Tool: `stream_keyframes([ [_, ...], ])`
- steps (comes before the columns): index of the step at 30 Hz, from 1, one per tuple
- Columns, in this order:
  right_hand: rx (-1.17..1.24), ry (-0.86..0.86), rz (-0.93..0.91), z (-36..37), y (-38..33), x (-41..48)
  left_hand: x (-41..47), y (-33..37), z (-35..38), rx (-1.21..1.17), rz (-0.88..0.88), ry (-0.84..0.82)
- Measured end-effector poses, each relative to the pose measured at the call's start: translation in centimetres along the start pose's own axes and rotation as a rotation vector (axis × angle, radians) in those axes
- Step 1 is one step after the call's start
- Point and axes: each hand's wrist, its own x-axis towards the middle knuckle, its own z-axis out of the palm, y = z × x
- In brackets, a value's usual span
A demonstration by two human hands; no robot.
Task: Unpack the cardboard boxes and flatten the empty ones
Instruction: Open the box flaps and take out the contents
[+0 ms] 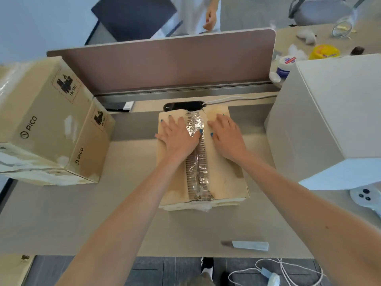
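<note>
I had both hands laid flat on top of the small cardboard box point(224, 178), fingers straight and spread, holding nothing. The left hand point(177, 135) pressed the left flap, its thumb reaching onto the crinkled tape point(198, 162) along the centre seam. The right hand point(225, 135) lay on the right flap, thumb just beside that strip. The box sat mid-desk, straight ahead of me, its top flaps closed; the tape looked wrinkled, but I could not tell whether it had parted. A dark phone point(183, 105) lay at the box's twelve o'clock edge, touching or just beside it. The bigger PICO box point(47, 124) stood at nine o'clock and a white box point(329, 112) at three o'clock, both apart from my hands. A small knife point(245, 245) lay on the desk point(103, 213) at five o'clock. I judged this the opening step, nothing unpacked yet. The next move called for fingertips under the seam to pull the flaps apart, or the knife if the tape held
</note>
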Motion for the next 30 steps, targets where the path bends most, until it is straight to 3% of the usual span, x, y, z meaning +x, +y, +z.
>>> stream_keyframes([
  [6,-0.147,-0.111,0.027,1.6,0.4,3.1,3.7,0.7,-1.7,-0.014,-0.075,-0.073],
  [17,-0.162,-0.146,0.072,2.3,0.4,3.0,6.0,1.9,-2.1,0.162,0.102,-0.180],
  [21,-0.176,-0.162,0.082,2.1,0.6,3.4,4.9,1.8,-7.0,0.074,0.149,-0.048],
  [26,-0.135,-0.170,0.098,1.8,0.0,3.4,3.3,-2.4,-12.0,-0.116,0.190,-0.124],
  [30,-0.180,-0.122,0.195,0.8,-2.8,4.6,2.5,-4.7,-12.5,-0.110,0.144,0.023],
])
